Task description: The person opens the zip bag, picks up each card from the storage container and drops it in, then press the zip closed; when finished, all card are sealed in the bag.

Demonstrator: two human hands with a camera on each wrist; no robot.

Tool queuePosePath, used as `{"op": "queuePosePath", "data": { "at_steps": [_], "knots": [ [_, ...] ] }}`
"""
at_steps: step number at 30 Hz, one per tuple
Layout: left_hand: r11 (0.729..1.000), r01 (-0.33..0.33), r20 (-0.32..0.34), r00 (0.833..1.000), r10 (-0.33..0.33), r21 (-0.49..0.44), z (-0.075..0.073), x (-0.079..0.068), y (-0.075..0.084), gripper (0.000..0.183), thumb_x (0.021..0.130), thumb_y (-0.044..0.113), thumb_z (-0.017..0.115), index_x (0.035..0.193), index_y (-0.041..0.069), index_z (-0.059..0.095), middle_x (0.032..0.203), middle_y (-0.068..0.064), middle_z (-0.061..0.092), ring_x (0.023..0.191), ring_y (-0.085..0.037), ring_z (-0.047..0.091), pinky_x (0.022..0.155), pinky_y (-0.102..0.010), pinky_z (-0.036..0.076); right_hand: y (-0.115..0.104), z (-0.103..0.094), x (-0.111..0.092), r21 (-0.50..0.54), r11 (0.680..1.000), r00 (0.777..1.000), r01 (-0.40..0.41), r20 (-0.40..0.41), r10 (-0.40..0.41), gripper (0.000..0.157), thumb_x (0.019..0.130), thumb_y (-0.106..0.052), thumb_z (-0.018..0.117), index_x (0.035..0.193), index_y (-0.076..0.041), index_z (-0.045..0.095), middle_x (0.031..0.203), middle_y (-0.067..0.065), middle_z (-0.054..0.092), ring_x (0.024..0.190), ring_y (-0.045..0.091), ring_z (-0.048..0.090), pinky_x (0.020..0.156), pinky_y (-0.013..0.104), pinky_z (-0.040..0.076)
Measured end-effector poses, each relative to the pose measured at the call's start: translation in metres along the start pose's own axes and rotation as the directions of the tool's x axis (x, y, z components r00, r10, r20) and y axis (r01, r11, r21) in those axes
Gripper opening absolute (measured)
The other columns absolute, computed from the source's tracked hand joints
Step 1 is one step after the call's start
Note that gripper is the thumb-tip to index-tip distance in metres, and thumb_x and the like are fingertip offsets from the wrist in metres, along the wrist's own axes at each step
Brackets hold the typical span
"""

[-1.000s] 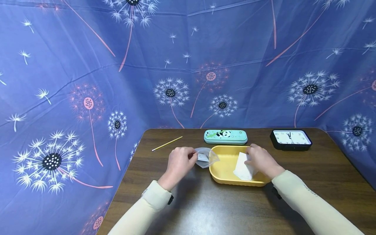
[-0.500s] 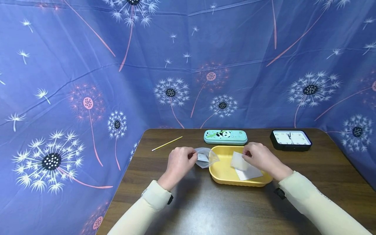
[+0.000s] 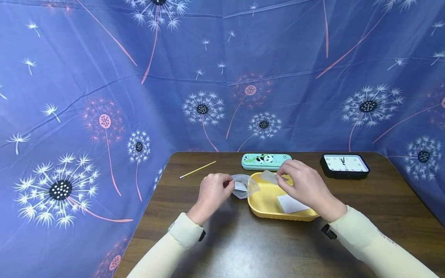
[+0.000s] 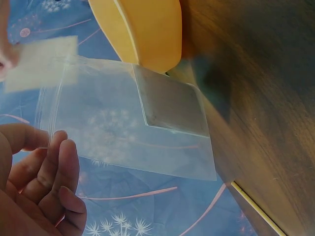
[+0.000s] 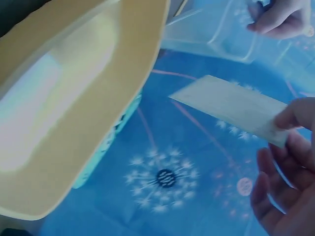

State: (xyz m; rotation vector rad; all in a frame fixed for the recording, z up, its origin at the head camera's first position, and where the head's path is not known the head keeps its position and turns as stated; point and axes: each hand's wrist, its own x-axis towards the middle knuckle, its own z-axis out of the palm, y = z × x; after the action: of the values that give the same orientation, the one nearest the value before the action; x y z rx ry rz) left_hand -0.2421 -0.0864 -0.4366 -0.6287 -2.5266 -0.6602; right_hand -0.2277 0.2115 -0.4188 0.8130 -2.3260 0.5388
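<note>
My left hand (image 3: 213, 195) pinches a clear zip bag (image 4: 103, 123) by its mouth edge, left of the yellow tray (image 3: 265, 213). Inside the bag, at its bottom end, lies a flat square piece (image 4: 172, 101), greyish in the left wrist view and white from the head. Between thumb and fingers my right hand (image 3: 309, 185) holds a thin, whitish square sheet (image 5: 229, 103) above the tray's back part. The sheet points toward the bag; in the left wrist view it overlaps the bag's mouth, but I cannot tell whether they touch. Another white square sheet (image 3: 292, 204) lies in the tray.
A mint pencil case (image 3: 265, 162) with a panda stands behind the tray. The black-framed clock (image 3: 344, 165) is at the back right. At the back left, a yellow pencil (image 3: 198, 170) lies on the wooden table (image 3: 243, 247). Blue dandelion-print cloth hangs behind.
My right hand has lifted a sheet out of the tray and carried it up and left toward the bag, uncovering the other sheet. The left hand and bag have stayed in place.
</note>
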Motion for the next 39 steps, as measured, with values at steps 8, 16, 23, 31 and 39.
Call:
{"op": "queuePosePath", "data": {
  "at_steps": [8,16,23,31,39],
  "knots": [
    [1.0,-0.002,0.002,1.0,0.002,0.001,-0.001,0.0,0.001,0.015,0.087,0.011,0.071,0.078,0.021,0.078,0.061,0.015,0.058,0.054,-0.005,0.05,0.052,-0.028,0.041,-0.027,-0.005,0.014,0.058,0.979,0.961,0.195,-0.21,-0.179,0.01,0.091,-0.017,0.061,0.087,-0.014,0.069,0.091,-0.003,0.066,0.083,0.016,0.063,0.072,0.038,0.053],
    [1.0,0.002,0.007,1.0,-0.002,0.002,0.0,-0.001,0.0,0.015,0.088,0.012,0.071,0.079,0.021,0.079,0.06,0.015,0.058,0.054,-0.005,0.05,0.052,-0.028,0.041,-0.044,0.004,0.016,0.072,0.965,0.948,0.254,-0.217,-0.233,0.011,0.091,-0.019,0.06,0.088,-0.013,0.069,0.092,-0.003,0.066,0.084,0.017,0.064,0.074,0.039,0.055],
    [1.0,0.003,0.008,1.0,-0.003,0.003,0.0,-0.001,0.0,0.015,0.088,0.012,0.07,0.078,0.021,0.079,0.06,0.015,0.058,0.054,-0.005,0.05,0.052,-0.028,0.042,-0.042,0.028,0.007,0.1,0.968,0.965,0.232,-0.145,-0.217,0.003,0.088,-0.014,0.066,0.088,-0.016,0.068,0.09,-0.003,0.064,0.085,0.018,0.063,0.076,0.039,0.055],
    [1.0,-0.003,0.003,1.0,0.003,0.002,-0.001,0.0,0.002,0.017,0.087,0.011,0.07,0.076,0.022,0.077,0.059,0.015,0.057,0.055,-0.005,0.05,0.052,-0.028,0.041,-0.036,0.051,0.003,0.083,0.986,0.988,0.148,-0.054,-0.144,0.006,0.085,-0.011,0.075,0.085,-0.015,0.07,0.098,0.0,0.062,0.093,0.021,0.061,0.079,0.04,0.053],
    [1.0,0.006,0.019,1.0,-0.006,-0.003,-0.003,0.0,0.002,0.013,0.089,0.013,0.072,0.08,0.019,0.079,0.061,0.014,0.059,0.054,-0.005,0.05,0.051,-0.027,0.04,-0.038,0.064,0.015,0.049,0.998,0.996,0.037,0.077,-0.04,0.008,0.082,-0.011,0.083,0.084,-0.017,0.078,0.117,0.006,0.067,0.108,0.027,0.065,0.089,0.044,0.054]
  ]
}}
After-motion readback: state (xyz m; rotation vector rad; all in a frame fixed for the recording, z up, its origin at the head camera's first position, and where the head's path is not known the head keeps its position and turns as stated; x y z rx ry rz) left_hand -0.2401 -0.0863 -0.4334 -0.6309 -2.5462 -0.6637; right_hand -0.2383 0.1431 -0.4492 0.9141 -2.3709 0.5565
